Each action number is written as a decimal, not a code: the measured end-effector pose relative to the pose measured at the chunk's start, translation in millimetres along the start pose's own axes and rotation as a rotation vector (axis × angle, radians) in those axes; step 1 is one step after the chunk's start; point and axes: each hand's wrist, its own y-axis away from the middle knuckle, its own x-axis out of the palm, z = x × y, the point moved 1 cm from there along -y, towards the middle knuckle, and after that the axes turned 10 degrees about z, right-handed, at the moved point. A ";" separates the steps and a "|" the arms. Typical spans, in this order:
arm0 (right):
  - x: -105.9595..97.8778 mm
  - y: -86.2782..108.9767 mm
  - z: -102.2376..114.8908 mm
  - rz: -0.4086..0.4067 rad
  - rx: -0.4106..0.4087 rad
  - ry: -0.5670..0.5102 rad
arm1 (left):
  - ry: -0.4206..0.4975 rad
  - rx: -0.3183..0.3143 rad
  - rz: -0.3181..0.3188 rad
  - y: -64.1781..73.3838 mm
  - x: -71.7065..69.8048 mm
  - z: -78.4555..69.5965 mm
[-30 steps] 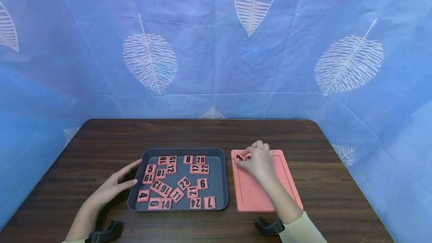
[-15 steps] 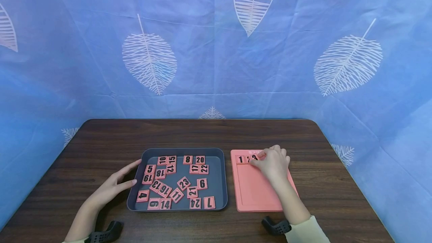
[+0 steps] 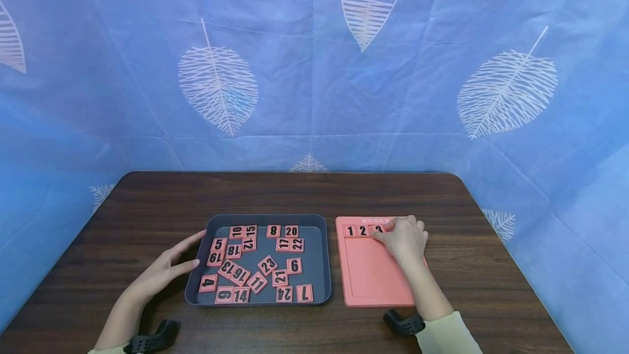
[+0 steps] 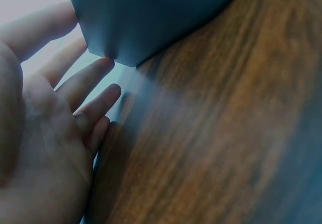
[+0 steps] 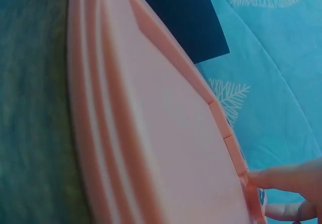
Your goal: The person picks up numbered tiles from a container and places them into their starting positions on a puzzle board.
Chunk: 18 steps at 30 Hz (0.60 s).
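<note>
Pink board (image 3: pixel 373 277) on tabletop (image 3: pixel 295 332). Right hand (image 3: pixel 407 239) pinches tile 3 (image 3: pixel 378 229) between its fingers at the board's far edge; tile 1 (image 3: pixel 349 230) and tile 2 (image 3: pixel 362 230) lie in the board's far-left corner. Dark tray (image 3: pixel 316 266) with loose number tiles (image 3: pixel 267 265) sits left of the board. Left hand (image 3: pixel 159 273), farther left of the board, touches the tray, fingers loosely extended.

A blue cloth (image 3: pixel 285 81) hangs behind the dark brown wood-grain surface (image 3: pixel 295 193) and along both its sides, printed with white leaves (image 3: pixel 218 92) and crossed by straight fold creases; the surface has rounded far corners, and soft light falls on the cloth, paler toward the lower right
</note>
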 end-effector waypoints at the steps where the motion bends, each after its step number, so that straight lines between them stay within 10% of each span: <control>1: 0.5 -0.6 -0.4 0.004 0.002 0.004 | -0.003 0.000 -0.002 0.0 -0.1 0.1; 18: 5.5 -0.8 -4.1 0.003 -0.007 -0.020 | -0.013 0.005 -0.008 0.6 0.5 -1.4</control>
